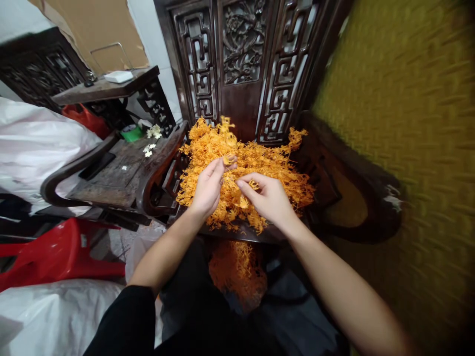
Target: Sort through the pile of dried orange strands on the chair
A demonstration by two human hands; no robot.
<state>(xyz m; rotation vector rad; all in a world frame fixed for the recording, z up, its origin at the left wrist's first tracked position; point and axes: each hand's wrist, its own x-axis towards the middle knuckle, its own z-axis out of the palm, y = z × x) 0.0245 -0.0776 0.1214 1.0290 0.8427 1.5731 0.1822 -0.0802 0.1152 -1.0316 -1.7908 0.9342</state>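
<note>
A large heap of orange-yellow, spidery plastic flower pieces (270, 165) covers the seat of a dark carved wooden chair (239, 111). Over its front part, my left hand (208, 187) is closed, with a yellow flower piece (227, 159) between thumb and fingers. Close by on the right, my right hand (270, 199) pinches another small orange-yellow flower piece (254, 185). Its thumb and forefinger point toward the left hand, and the two hands are slightly apart. Fine details of the held pieces are too small to make out.
Below the seat is a bag (237, 277) of similar orange pieces. To the left stand a second wooden chair (107, 173) bearing green tape (131, 133) and pale flower pieces (154, 131), a red plastic stool (70, 247) and white sacks (40, 143). A woven yellow surface (401, 99) rises at right.
</note>
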